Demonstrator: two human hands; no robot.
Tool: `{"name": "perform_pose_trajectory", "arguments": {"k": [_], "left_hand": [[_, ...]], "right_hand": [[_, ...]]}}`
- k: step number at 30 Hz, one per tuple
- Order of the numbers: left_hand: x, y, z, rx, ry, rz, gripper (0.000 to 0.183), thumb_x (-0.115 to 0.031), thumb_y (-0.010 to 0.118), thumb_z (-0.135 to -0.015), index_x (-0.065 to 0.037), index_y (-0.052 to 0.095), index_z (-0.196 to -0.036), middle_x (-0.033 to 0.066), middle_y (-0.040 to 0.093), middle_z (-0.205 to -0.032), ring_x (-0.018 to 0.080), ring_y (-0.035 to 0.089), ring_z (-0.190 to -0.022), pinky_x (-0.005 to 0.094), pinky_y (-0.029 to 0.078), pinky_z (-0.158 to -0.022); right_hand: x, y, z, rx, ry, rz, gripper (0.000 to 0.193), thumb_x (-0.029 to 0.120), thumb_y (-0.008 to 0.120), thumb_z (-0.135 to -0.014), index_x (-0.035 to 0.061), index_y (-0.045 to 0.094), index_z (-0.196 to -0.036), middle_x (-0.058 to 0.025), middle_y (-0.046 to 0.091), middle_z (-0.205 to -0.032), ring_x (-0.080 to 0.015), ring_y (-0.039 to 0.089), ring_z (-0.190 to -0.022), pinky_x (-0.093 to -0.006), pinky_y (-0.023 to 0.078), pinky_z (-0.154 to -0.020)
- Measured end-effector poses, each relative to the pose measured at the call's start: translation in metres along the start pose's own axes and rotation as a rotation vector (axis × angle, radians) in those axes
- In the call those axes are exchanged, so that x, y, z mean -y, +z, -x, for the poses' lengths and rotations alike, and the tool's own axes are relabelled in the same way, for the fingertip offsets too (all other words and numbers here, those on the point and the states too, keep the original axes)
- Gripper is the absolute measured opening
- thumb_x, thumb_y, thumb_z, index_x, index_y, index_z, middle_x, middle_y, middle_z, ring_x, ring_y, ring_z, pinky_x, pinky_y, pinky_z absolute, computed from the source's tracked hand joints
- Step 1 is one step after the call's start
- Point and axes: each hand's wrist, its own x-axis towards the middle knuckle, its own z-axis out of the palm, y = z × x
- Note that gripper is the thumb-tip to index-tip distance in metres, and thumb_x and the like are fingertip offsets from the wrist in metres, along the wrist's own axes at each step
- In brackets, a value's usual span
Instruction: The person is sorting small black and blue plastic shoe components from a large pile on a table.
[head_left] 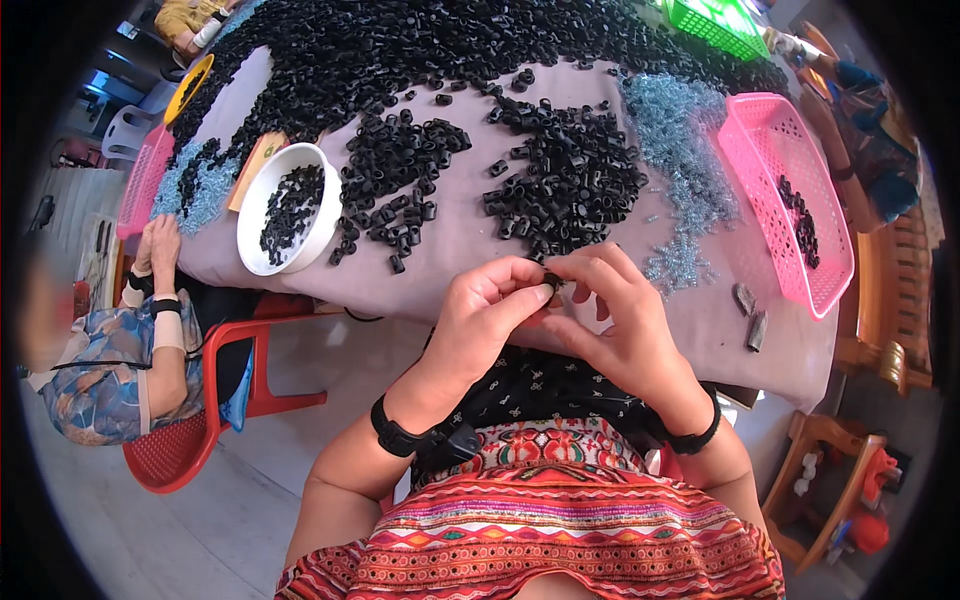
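Note:
Both my hands meet at the table's near edge. My left hand [497, 305] pinches a small black plastic part [551, 282] between thumb and fingertips. My right hand [610, 305] closes in from the other side, its fingertips touching or almost touching that part; whether they grip something small of their own is hidden. Just beyond my fingers lies a heap of short black tube-like pieces [570, 180]. A looser heap of similar black pieces [400, 170] is to its left. Small clear bluish pieces [680, 150] spread out on the right.
A white bowl [330, 215] holding small black parts stands left. On the right is a pink basket [750, 150] with a few black parts, near two dark scraps [757, 331]. A great black pile [400, 45] covers the far table. Another person [130, 350] sits left on a red chair [212, 400].

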Motion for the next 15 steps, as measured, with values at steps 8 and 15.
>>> {"name": "perform_pose_trajectory", "arguments": {"k": [8,15], "left_hand": [[-0.001,0.008,-0.001,0.000,0.044,-0.086,0.016,-0.009,0.058,-0.100,0.005,0.066,-0.103,0.0053,0.070,-0.095,0.0080,0.064,-0.086,0.0234,0.053,-0.077],[-0.001,0.000,0.003,0.181,-0.086,-0.106,0.025,-0.013,0.054,-0.103,0.007,0.066,-0.112,0.0052,0.070,-0.101,0.0085,0.064,-0.091,0.0238,0.052,-0.080]], "right_hand": [[-0.020,0.017,0.000,-0.087,-0.227,0.536,0.050,0.024,0.081,-0.069,0.0035,0.061,-0.111,-0.0079,0.059,-0.087,-0.0275,0.064,-0.077,-0.0384,0.054,-0.063],[-0.020,0.009,0.001,-0.026,-0.245,0.506,0.045,0.025,0.082,-0.070,0.0033,0.061,-0.103,-0.0074,0.058,-0.082,-0.0263,0.063,-0.074,-0.0363,0.053,-0.060]]}}
